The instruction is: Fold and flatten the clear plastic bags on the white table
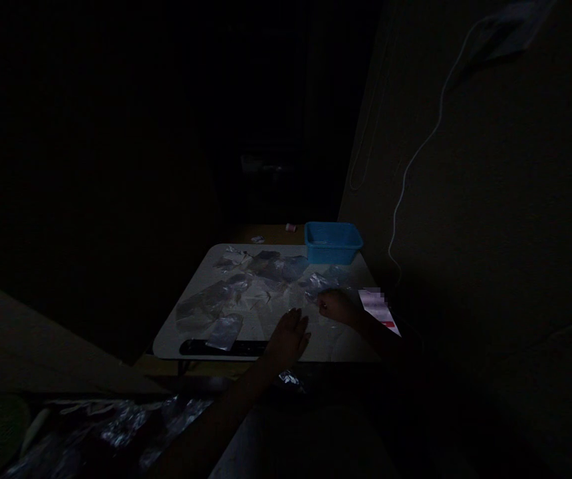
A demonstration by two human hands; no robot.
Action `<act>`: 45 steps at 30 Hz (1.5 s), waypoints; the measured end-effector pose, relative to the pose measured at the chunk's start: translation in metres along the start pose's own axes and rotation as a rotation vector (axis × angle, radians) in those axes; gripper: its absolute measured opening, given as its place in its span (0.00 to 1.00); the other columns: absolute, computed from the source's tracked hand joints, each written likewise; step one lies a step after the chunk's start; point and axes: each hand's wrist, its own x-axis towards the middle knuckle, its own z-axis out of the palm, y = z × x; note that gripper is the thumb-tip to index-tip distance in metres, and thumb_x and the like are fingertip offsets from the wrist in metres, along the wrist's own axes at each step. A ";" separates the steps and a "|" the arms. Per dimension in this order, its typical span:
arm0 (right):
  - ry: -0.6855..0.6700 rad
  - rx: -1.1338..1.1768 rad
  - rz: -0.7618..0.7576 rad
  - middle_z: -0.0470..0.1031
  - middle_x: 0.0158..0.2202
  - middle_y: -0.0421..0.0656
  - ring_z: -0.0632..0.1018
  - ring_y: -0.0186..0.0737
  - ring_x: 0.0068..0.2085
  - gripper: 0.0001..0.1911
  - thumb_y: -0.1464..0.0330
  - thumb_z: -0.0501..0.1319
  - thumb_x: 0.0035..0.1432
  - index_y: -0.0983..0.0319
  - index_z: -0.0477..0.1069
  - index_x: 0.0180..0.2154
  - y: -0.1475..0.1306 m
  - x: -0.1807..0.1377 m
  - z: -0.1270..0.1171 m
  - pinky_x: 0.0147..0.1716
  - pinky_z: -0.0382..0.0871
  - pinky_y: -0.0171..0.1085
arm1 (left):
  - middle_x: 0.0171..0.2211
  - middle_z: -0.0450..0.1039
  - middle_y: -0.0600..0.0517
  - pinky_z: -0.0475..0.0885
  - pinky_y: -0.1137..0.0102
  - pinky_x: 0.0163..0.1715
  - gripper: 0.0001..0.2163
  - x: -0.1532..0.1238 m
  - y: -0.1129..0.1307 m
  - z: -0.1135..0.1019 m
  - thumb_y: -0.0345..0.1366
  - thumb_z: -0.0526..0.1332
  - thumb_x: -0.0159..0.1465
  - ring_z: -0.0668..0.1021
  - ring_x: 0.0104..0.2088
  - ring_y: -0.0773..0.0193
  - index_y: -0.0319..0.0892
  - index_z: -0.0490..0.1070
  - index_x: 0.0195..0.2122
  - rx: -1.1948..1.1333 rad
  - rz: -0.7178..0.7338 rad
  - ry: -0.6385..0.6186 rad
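Observation:
The scene is very dark. A small white table (191,313) holds several clear plastic bags (226,293) spread over its top. My left hand (290,336) lies flat on the table near its front edge, fingers stretched out together. My right hand (334,306) is curled closed at the edge of a crinkled clear bag (318,285) toward the table's right side; what it pinches is too dim to make out. A blue plastic tub (333,242) stands at the table's far right corner.
A white and red paper (378,309) lies at the table's right edge. A dark flat object (226,347) sits along the front edge. More shiny plastic (126,426) is heaped at lower left. A white cord (416,159) hangs on the right wall.

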 end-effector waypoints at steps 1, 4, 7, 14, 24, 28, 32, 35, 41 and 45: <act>0.001 0.007 0.009 0.75 0.31 0.42 0.74 0.35 0.32 0.09 0.74 0.53 0.48 0.62 0.71 0.30 0.003 0.003 -0.001 0.31 0.62 0.30 | 0.54 0.58 0.39 0.58 0.56 0.50 0.19 -0.002 -0.001 0.002 0.39 0.45 0.63 0.59 0.55 0.53 0.36 0.59 0.51 0.018 0.008 -0.012; 0.005 0.020 0.016 0.75 0.31 0.40 0.74 0.33 0.32 0.09 0.74 0.53 0.49 0.61 0.71 0.31 0.009 0.012 -0.006 0.31 0.61 0.29 | 0.55 0.56 0.38 0.56 0.55 0.51 0.20 -0.006 0.000 0.002 0.41 0.45 0.62 0.57 0.56 0.52 0.35 0.57 0.53 0.042 0.026 -0.039; 0.030 0.016 0.020 0.75 0.35 0.41 0.73 0.34 0.36 0.10 0.74 0.53 0.50 0.61 0.71 0.34 0.012 0.022 -0.012 0.35 0.61 0.30 | 0.54 0.57 0.38 0.56 0.57 0.51 0.21 -0.007 0.003 -0.002 0.42 0.45 0.63 0.58 0.56 0.53 0.35 0.58 0.52 0.048 0.024 -0.038; 0.288 -0.009 0.123 0.69 0.43 0.49 0.69 0.41 0.44 0.18 0.74 0.50 0.53 0.65 0.65 0.46 -0.005 0.008 -0.005 0.44 0.58 0.39 | 0.55 0.55 0.40 0.55 0.59 0.52 0.21 -0.002 0.003 -0.004 0.42 0.43 0.63 0.58 0.56 0.55 0.35 0.57 0.53 0.059 -0.012 -0.010; 0.225 -0.062 -0.268 0.55 0.57 0.48 0.56 0.40 0.57 0.23 0.63 0.45 0.59 0.63 0.53 0.55 -0.014 -0.042 0.038 0.55 0.42 0.47 | 0.58 0.48 0.39 0.49 0.58 0.54 0.26 -0.005 -0.001 0.009 0.45 0.39 0.63 0.51 0.58 0.53 0.31 0.50 0.57 0.150 -0.064 -0.096; 0.234 -0.114 -0.226 0.56 0.57 0.47 0.57 0.39 0.57 0.23 0.63 0.42 0.60 0.62 0.52 0.55 0.005 -0.024 0.044 0.55 0.41 0.49 | 0.58 0.48 0.40 0.48 0.59 0.54 0.26 -0.006 -0.002 0.011 0.46 0.39 0.63 0.51 0.58 0.54 0.32 0.49 0.57 0.182 -0.055 -0.081; 0.243 -0.150 -0.209 0.56 0.56 0.48 0.57 0.41 0.57 0.22 0.63 0.41 0.61 0.63 0.55 0.54 0.018 -0.011 0.043 0.55 0.40 0.50 | 0.58 0.50 0.40 0.49 0.59 0.54 0.27 -0.006 -0.003 0.012 0.47 0.38 0.63 0.51 0.58 0.55 0.33 0.50 0.57 0.202 -0.051 -0.080; 0.245 -0.161 -0.191 0.56 0.56 0.48 0.57 0.42 0.57 0.22 0.63 0.41 0.61 0.63 0.55 0.54 0.023 -0.006 0.042 0.54 0.42 0.51 | 0.58 0.49 0.41 0.49 0.59 0.54 0.27 -0.006 -0.003 0.012 0.47 0.38 0.63 0.51 0.58 0.55 0.33 0.49 0.57 0.204 -0.050 -0.073; 0.239 -0.134 -0.098 0.57 0.56 0.49 0.59 0.44 0.56 0.21 0.65 0.43 0.59 0.63 0.57 0.53 0.026 0.005 0.032 0.52 0.44 0.52 | 0.58 0.49 0.40 0.49 0.59 0.54 0.27 -0.002 -0.004 0.010 0.46 0.38 0.63 0.52 0.58 0.54 0.32 0.50 0.57 0.185 -0.065 -0.101; 0.295 -0.076 -0.026 0.63 0.53 0.50 0.63 0.43 0.53 0.20 0.70 0.48 0.55 0.66 0.60 0.50 0.028 0.001 0.019 0.50 0.50 0.46 | 0.58 0.49 0.39 0.49 0.58 0.54 0.27 0.004 -0.008 0.014 0.46 0.39 0.63 0.52 0.58 0.53 0.32 0.50 0.56 0.185 -0.069 -0.091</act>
